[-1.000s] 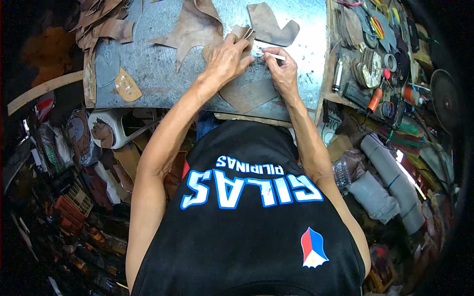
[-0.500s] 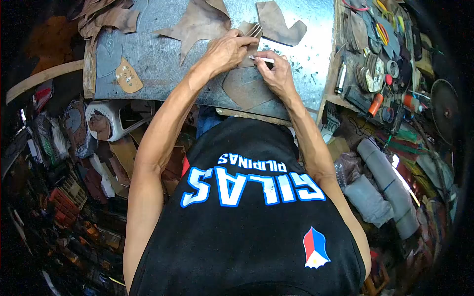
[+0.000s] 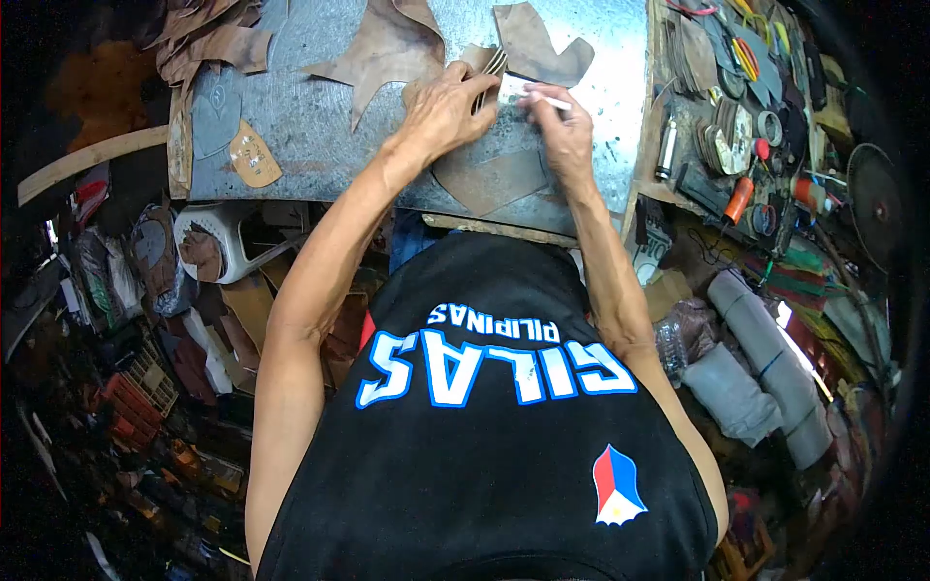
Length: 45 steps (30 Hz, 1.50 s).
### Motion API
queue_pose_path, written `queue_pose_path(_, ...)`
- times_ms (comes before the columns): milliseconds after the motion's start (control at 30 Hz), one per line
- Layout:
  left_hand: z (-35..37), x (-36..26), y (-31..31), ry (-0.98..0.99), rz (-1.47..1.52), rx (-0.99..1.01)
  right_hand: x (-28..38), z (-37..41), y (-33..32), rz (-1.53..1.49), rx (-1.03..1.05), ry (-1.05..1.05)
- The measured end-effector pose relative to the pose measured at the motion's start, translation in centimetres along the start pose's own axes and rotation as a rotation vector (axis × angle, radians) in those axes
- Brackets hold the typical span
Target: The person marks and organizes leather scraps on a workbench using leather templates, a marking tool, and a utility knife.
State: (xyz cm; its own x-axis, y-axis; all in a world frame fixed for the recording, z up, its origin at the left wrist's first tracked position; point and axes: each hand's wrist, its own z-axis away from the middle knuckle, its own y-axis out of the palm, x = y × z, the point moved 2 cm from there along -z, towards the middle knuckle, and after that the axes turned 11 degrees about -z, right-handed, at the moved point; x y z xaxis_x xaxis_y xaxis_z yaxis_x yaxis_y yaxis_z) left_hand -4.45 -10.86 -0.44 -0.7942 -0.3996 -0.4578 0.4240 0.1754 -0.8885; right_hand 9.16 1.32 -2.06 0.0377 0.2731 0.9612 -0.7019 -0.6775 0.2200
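Near the top middle of the metal-topped table (image 3: 320,107), my left hand (image 3: 449,108) is closed on a small stack of thin pieces (image 3: 494,66), seen edge-on and tilted up. My right hand (image 3: 562,121), just to its right, pinches a slim white pen-like tool (image 3: 554,102); its fingertips are slightly blurred. A flat brown leather piece (image 3: 494,182) lies below the hands near the table's front edge. Beyond the hands are a large irregular leather piece (image 3: 387,48) on the left and a curved one (image 3: 542,53) on the right.
Grey (image 3: 216,116) and tan (image 3: 254,155) templates lie at the table's left, below piled leather scraps (image 3: 208,44). A side shelf on the right holds stacked templates (image 3: 727,140), an orange-handled tool (image 3: 739,201) and a metallic cylinder (image 3: 668,150). A white stool (image 3: 223,232) stands below left.
My right hand has moved right and away from the stack with the white tool. My left hand has tilted the stack more upright, and the leather piece below is more exposed.
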Motion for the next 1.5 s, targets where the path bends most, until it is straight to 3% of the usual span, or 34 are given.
queue_pose_path(267,0.2,-0.4,-0.6,-0.038,-0.005,0.060,1.8,-1.6,-5.2,-0.019,-0.246,0.011)
queue_pose_path(400,0.2,-0.3,-1.0,0.001,0.021,0.046,1.8,-2.2,-6.0,-0.094,-0.265,-0.055)
queue_pose_path(567,-1.6,-2.5,-1.9,-0.041,-0.067,0.122,1.1,-2.2,-6.4,0.102,-0.245,-0.126)
queue_pose_path(767,-8.8,-4.0,0.3,0.563,-0.426,-0.079,1.1,-2.1,-6.5,0.183,-0.255,-0.124)
queue_pose_path(933,-11.9,-2.5,1.2,0.670,-0.466,-0.014,0.2,-2.3,-7.0,0.096,-0.327,-0.175)
queue_pose_path(1000,-12.4,-3.0,0.5,0.661,-0.438,0.182,-0.2,-2.0,-7.3,0.139,-0.291,-0.155)
queue_pose_path(1200,-14.4,-1.8,0.3,0.822,-0.386,0.214,1.2,-1.7,-7.1,0.171,-0.327,-0.193)
queue_pose_path(1267,-15.6,-1.6,0.3,0.785,-0.419,0.326,0.2,-2.0,-7.7,0.129,-0.303,-0.222)
queue_pose_path(1367,-17.2,-2.0,0.1,0.615,-0.125,0.476,0.6,-1.5,-8.5,-0.013,-0.381,-0.213)
queue_pose_path(1400,-17.6,-2.6,0.2,0.620,-0.126,0.483,0.9,-1.2,-8.8,-0.083,-0.431,-0.210)
queue_pose_path(1500,-18.1,-3.7,1.7,0.328,0.318,0.433,1.3,-0.9,-9.1,-0.003,-0.458,-0.266)
